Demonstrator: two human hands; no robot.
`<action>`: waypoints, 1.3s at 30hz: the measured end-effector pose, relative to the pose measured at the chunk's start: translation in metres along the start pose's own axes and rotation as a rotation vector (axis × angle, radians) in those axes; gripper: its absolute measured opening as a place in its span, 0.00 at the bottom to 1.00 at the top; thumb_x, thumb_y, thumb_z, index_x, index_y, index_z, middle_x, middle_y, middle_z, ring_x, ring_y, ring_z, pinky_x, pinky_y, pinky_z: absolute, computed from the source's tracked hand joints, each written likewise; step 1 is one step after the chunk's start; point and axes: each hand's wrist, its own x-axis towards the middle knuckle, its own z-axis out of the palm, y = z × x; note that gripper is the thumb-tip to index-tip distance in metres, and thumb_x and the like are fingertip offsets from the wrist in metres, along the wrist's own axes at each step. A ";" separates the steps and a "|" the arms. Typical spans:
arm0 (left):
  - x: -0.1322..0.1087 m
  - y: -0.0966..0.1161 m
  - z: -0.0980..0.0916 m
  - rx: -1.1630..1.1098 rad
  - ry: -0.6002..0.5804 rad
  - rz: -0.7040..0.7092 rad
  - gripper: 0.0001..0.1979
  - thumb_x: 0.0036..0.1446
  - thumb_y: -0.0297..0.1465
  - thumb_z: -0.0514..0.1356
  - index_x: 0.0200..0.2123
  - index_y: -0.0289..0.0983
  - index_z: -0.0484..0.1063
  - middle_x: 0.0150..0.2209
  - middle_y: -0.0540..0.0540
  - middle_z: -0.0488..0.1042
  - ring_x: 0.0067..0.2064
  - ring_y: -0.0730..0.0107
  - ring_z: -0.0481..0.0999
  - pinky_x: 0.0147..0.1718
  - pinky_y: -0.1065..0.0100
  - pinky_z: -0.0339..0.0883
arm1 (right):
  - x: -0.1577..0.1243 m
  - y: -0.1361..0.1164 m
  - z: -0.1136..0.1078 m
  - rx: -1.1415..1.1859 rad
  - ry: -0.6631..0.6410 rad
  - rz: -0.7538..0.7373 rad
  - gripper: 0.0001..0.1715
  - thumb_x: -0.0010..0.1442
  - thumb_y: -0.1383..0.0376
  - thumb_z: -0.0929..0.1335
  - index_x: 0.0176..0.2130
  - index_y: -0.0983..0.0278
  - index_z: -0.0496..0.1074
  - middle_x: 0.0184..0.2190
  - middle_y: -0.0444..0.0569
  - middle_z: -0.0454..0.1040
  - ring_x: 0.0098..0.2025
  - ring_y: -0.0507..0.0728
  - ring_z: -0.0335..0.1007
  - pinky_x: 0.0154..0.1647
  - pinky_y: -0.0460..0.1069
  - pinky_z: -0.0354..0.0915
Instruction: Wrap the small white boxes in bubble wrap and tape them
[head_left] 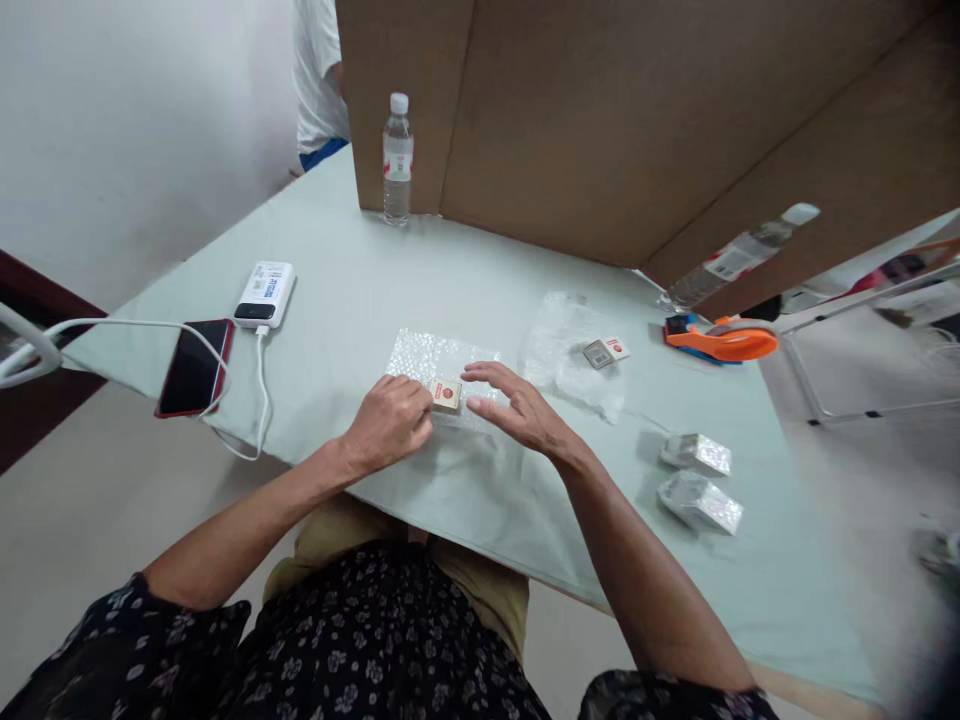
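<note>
A small cream box with red print (pixel 446 394) lies on a sheet of bubble wrap (pixel 409 350) near the table's front edge. My left hand (pixel 391 418) has its fingers curled closed at the box's left end and grips it there. Just right of the box, my right hand (pixel 521 408) is open, thumb and fingers apart, with nothing between them. More bubble wrap (pixel 559 345) lies to the right, and on it are a small card-like box with red print (pixel 616 348) and a grey-faced piece (pixel 598 354) against it.
Two bubble-wrapped packets (pixel 701 502) sit at the right. Behind them are an orange tape dispenser (pixel 724 342) and a tilted water bottle (pixel 742 258). Another bottle (pixel 397 165) stands by the tall cardboard (pixel 525 130). At left lie a phone (pixel 193 368) and a cabled power bank (pixel 265 292). A person (pixel 319 80) is behind.
</note>
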 end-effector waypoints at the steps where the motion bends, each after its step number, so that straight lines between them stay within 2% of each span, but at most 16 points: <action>1: 0.005 -0.003 0.001 -0.017 -0.003 -0.018 0.06 0.57 0.24 0.55 0.31 0.36 0.72 0.32 0.43 0.77 0.38 0.61 0.74 0.40 0.60 0.65 | -0.003 -0.003 -0.002 -0.006 -0.015 -0.006 0.24 0.61 0.49 0.70 0.52 0.57 0.73 0.58 0.53 0.72 0.62 0.64 0.67 0.62 0.63 0.62; 3: 0.015 -0.010 0.004 -0.051 -0.010 -0.071 0.06 0.57 0.25 0.55 0.31 0.36 0.72 0.32 0.43 0.77 0.38 0.61 0.74 0.41 0.60 0.65 | -0.006 -0.005 -0.002 -0.062 -0.029 -0.001 0.22 0.56 0.51 0.74 0.48 0.57 0.74 0.57 0.54 0.73 0.60 0.65 0.68 0.60 0.65 0.62; 6: 0.027 -0.020 0.006 -0.152 -0.035 -0.151 0.06 0.58 0.26 0.55 0.32 0.37 0.72 0.33 0.44 0.78 0.39 0.62 0.75 0.43 0.60 0.66 | -0.002 0.001 0.007 -0.088 0.031 0.064 0.06 0.59 0.60 0.71 0.36 0.60 0.74 0.53 0.55 0.76 0.56 0.65 0.71 0.56 0.63 0.64; 7: 0.030 -0.024 0.006 -0.205 -0.051 -0.169 0.05 0.58 0.28 0.56 0.32 0.37 0.72 0.34 0.45 0.78 0.39 0.62 0.75 0.44 0.60 0.66 | 0.001 0.005 0.010 -0.059 0.060 0.085 0.04 0.59 0.62 0.69 0.33 0.61 0.73 0.52 0.54 0.77 0.55 0.63 0.72 0.54 0.61 0.65; 10: 0.038 -0.031 0.005 -0.344 -0.090 -0.206 0.06 0.55 0.33 0.60 0.34 0.38 0.73 0.38 0.46 0.79 0.42 0.61 0.77 0.48 0.59 0.67 | 0.009 0.017 0.018 0.083 0.113 0.129 0.05 0.57 0.63 0.69 0.30 0.61 0.71 0.49 0.52 0.78 0.51 0.61 0.74 0.49 0.57 0.67; 12: 0.042 -0.032 0.005 -0.412 -0.111 -0.241 0.08 0.53 0.35 0.62 0.35 0.38 0.73 0.40 0.47 0.80 0.43 0.61 0.77 0.47 0.60 0.67 | 0.012 0.022 0.021 0.167 0.138 0.166 0.06 0.55 0.61 0.69 0.28 0.61 0.71 0.47 0.51 0.79 0.48 0.61 0.75 0.45 0.55 0.67; 18: 0.046 -0.025 0.015 -0.643 -0.126 -0.373 0.05 0.51 0.30 0.59 0.30 0.38 0.75 0.34 0.50 0.80 0.35 0.70 0.75 0.32 0.70 0.63 | 0.011 0.022 0.032 0.296 0.226 0.252 0.08 0.53 0.60 0.69 0.25 0.61 0.71 0.40 0.50 0.81 0.43 0.59 0.76 0.48 0.56 0.67; 21: 0.039 -0.021 0.016 -0.679 -0.113 -0.383 0.07 0.51 0.31 0.59 0.30 0.37 0.76 0.32 0.50 0.79 0.33 0.71 0.73 0.30 0.71 0.61 | 0.004 0.016 0.037 0.328 0.237 0.264 0.08 0.52 0.60 0.70 0.25 0.61 0.71 0.39 0.50 0.81 0.42 0.59 0.77 0.48 0.55 0.68; 26: 0.023 -0.017 0.011 -0.719 -0.146 -0.369 0.06 0.51 0.29 0.59 0.29 0.37 0.76 0.32 0.50 0.80 0.34 0.71 0.74 0.34 0.70 0.64 | -0.013 0.004 0.048 0.361 0.252 0.295 0.08 0.52 0.61 0.70 0.24 0.61 0.71 0.40 0.51 0.81 0.42 0.59 0.77 0.48 0.56 0.69; 32: 0.020 -0.018 0.011 -0.708 -0.170 -0.326 0.06 0.52 0.29 0.58 0.29 0.37 0.75 0.31 0.51 0.79 0.35 0.71 0.74 0.33 0.70 0.64 | -0.019 0.008 0.054 0.419 0.250 0.345 0.09 0.52 0.60 0.70 0.24 0.61 0.70 0.41 0.52 0.81 0.42 0.60 0.77 0.45 0.56 0.70; 34: 0.021 -0.019 0.011 -0.693 -0.172 -0.321 0.05 0.53 0.29 0.58 0.29 0.37 0.75 0.31 0.50 0.79 0.35 0.70 0.75 0.34 0.69 0.64 | -0.023 0.008 0.049 0.306 0.235 0.337 0.07 0.54 0.60 0.70 0.28 0.61 0.72 0.40 0.51 0.81 0.40 0.60 0.77 0.44 0.57 0.70; 36: 0.021 -0.019 0.011 -0.688 -0.176 -0.311 0.05 0.53 0.28 0.58 0.29 0.37 0.74 0.31 0.50 0.78 0.35 0.70 0.75 0.35 0.69 0.65 | -0.029 0.000 0.043 0.046 0.304 0.281 0.08 0.56 0.59 0.70 0.37 0.59 0.75 0.41 0.52 0.81 0.43 0.63 0.75 0.47 0.60 0.69; 38: 0.023 -0.018 0.009 -0.694 -0.190 -0.298 0.05 0.52 0.27 0.57 0.28 0.37 0.74 0.30 0.51 0.78 0.35 0.71 0.74 0.36 0.69 0.65 | -0.036 -0.014 0.039 -0.258 0.385 0.166 0.11 0.60 0.61 0.70 0.45 0.57 0.75 0.45 0.53 0.79 0.47 0.66 0.73 0.49 0.63 0.66; 39: 0.024 -0.018 0.009 -0.699 -0.199 -0.295 0.05 0.51 0.26 0.57 0.27 0.37 0.74 0.29 0.51 0.77 0.34 0.71 0.74 0.35 0.69 0.65 | -0.038 -0.022 0.039 -0.376 0.385 0.094 0.11 0.62 0.62 0.68 0.46 0.56 0.75 0.47 0.53 0.79 0.48 0.66 0.72 0.49 0.63 0.64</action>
